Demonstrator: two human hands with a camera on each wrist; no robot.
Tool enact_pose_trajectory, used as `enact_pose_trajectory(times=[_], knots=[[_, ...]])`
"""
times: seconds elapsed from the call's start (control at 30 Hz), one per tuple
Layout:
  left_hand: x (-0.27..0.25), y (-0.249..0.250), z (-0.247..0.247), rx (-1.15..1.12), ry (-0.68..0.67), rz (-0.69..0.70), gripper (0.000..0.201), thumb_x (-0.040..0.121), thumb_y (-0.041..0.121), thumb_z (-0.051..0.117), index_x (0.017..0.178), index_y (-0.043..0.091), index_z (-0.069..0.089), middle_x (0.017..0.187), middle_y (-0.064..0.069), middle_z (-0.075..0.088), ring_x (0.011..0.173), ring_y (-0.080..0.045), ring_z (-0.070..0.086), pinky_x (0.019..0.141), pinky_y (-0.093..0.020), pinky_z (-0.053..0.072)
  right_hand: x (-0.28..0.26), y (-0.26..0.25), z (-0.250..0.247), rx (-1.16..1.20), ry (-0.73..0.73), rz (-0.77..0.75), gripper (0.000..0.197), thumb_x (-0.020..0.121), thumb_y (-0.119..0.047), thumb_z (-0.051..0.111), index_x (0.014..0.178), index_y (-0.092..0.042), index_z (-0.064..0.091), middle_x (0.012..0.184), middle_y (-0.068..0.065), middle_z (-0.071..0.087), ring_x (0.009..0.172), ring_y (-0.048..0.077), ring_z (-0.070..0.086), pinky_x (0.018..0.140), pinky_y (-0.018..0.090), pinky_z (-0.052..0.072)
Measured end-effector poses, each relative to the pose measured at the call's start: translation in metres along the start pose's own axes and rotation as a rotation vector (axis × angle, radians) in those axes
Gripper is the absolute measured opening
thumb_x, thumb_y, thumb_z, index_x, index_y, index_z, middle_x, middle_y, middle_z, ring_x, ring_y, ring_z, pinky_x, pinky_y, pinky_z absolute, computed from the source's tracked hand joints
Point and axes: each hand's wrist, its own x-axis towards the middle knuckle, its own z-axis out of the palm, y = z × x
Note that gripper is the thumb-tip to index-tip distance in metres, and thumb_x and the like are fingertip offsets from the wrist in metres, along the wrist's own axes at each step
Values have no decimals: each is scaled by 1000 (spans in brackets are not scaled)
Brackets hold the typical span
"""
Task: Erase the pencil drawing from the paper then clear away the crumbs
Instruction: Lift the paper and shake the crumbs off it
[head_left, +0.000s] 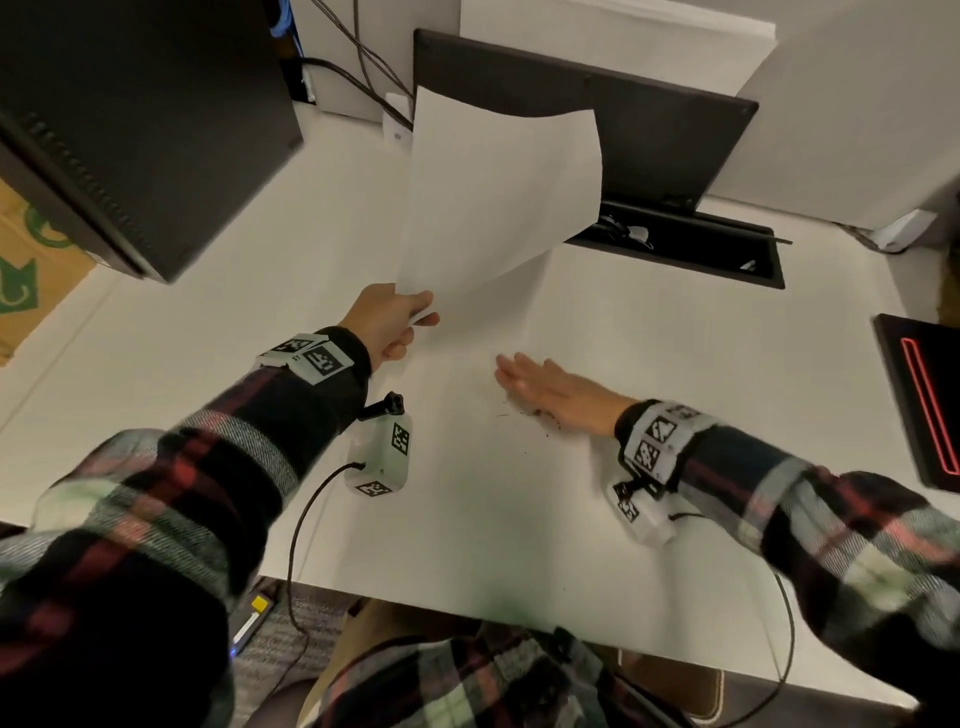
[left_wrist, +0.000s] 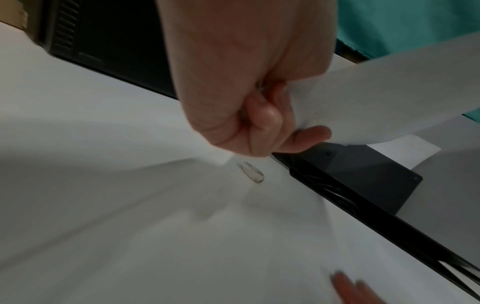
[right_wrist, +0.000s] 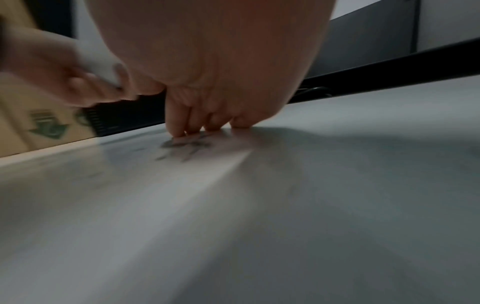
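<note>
While the paper sheet (head_left: 498, 192) is pinched by its near corner in the left hand (head_left: 387, 325) and lifted toward twelve o'clock, the right hand (head_left: 545, 387) is laid flat, fingers straight, on the white desk (head_left: 208, 332); eraser crumbs (head_left: 540, 415) lie beside it at six o'clock, a black cable tray (head_left: 701, 249) open at one o'clock.

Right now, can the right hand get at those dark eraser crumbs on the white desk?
Probably yes. The right hand lies flat on the white desk beside the dark eraser crumbs, and the left hand holds the white paper sheet lifted clear.
</note>
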Motion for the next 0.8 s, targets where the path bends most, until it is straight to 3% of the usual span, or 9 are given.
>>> enact_pose_trajectory(times=[0.1, 0.17, 0.23, 0.3, 0.43, 0.53, 0.63, 0.73, 0.8], knots=[[-1, -3, 4, 26, -15, -2, 8, 95, 18, 50, 89, 13, 52, 71, 0, 58, 42, -8, 25, 33, -14, 19, -20, -9, 26, 212, -55, -62, 46, 102, -30, 16, 145, -18, 27, 153, -13, 17, 142, 3, 9, 111, 16, -1], [-1, -4, 7, 44, -26, 0, 13, 95, 17, 51, 82, 14, 49, 71, -1, 59, 43, -9, 25, 34, -14, 19, -33, -11, 21, 484, 74, -9, 51, 100, -43, 20, 141, -20, 39, 147, -13, 31, 138, 4, 26, 110, 17, 12], [-1, -4, 8, 58, -41, 0, 13, 95, 17, 51, 82, 14, 49, 71, -1, 59, 45, -9, 24, 33, -13, 19, -40, -4, 4, 558, 274, 58, 55, 97, -51, 18, 142, -24, 37, 150, -10, 30, 138, 5, 25, 110, 23, 11], [-1, -5, 9, 65, -47, -2, 14, 95, 16, 50, 81, 14, 48, 71, -1, 59, 47, -10, 24, 34, -14, 19, -44, 8, -12, 442, 344, 155, 58, 96, -53, 11, 148, -27, 21, 156, -9, 14, 143, 9, 12, 111, 27, 6], [-2, -5, 11, 75, -52, 2, 11, 95, 17, 51, 86, 13, 47, 72, -1, 59, 48, -11, 24, 34, -14, 19, -44, 5, -10, 247, 192, 269, 59, 99, -45, 7, 149, -17, -7, 157, -3, -12, 144, 14, -9, 114, 30, -5], [-3, -4, 11, 78, -49, 5, 10, 95, 17, 51, 88, 13, 46, 72, -1, 59, 48, -10, 25, 34, -13, 19, -37, -18, 19, 238, 89, 262, 53, 103, -29, 10, 148, -7, -5, 156, 3, -14, 144, 18, -12, 114, 30, -8], [-4, -4, 11, 79, -52, 7, 9, 94, 17, 52, 88, 13, 47, 72, 0, 60, 46, -10, 25, 34, -14, 20, -44, -29, 47, 359, 13, 108, 51, 102, -34, 10, 149, -16, 6, 156, -7, 2, 144, 8, -1, 115, 24, -4], [-6, -5, 11, 76, -66, 11, 8, 94, 17, 52, 88, 13, 49, 72, 0, 60, 45, -9, 25, 34, -15, 20, -63, -29, 41, 632, 289, 118, 51, 100, -38, 12, 148, -20, 19, 145, -19, 19, 133, -3, 16, 105, 8, 8], [-6, -8, 9, 79, -66, 11, 7, 94, 16, 52, 89, 12, 49, 72, 0, 60, 45, -9, 25, 34, -15, 20, -73, -15, 27, 643, 452, 180, 56, 98, -45, 10, 149, -23, 12, 149, -17, 11, 134, -3, 10, 104, 12, 6]])
